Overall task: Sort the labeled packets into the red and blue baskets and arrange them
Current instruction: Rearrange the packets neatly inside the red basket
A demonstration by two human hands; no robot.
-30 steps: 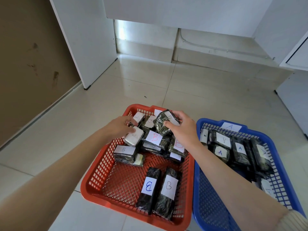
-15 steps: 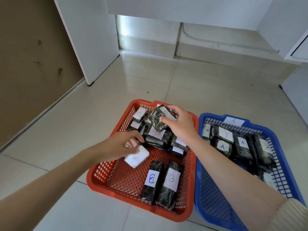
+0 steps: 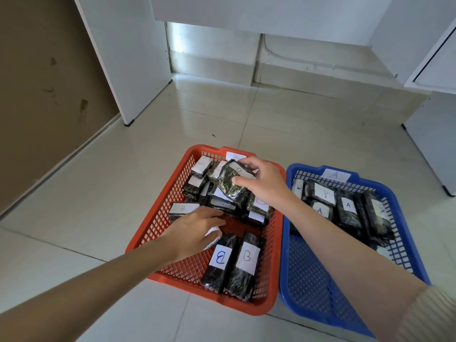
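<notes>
Left hand (image 3: 195, 233) has its fingers curled over a white-faced packet (image 3: 212, 238), mostly hidden, at 9 o'clock of the two lined-up B packets (image 3: 244, 262) in the red basket (image 3: 187, 267). I'd drop it flat, label up, snug against that row. Right hand (image 3: 266, 183) grips a shiny packet (image 3: 230, 181) over the pile (image 3: 259, 206) at 12 o'clock. Blue basket (image 3: 320, 280) at 3 o'clock is best left alone imo.

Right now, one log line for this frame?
left grip: holds low packet beside B pair | right grip: holds top packet over pile | red basket
</notes>
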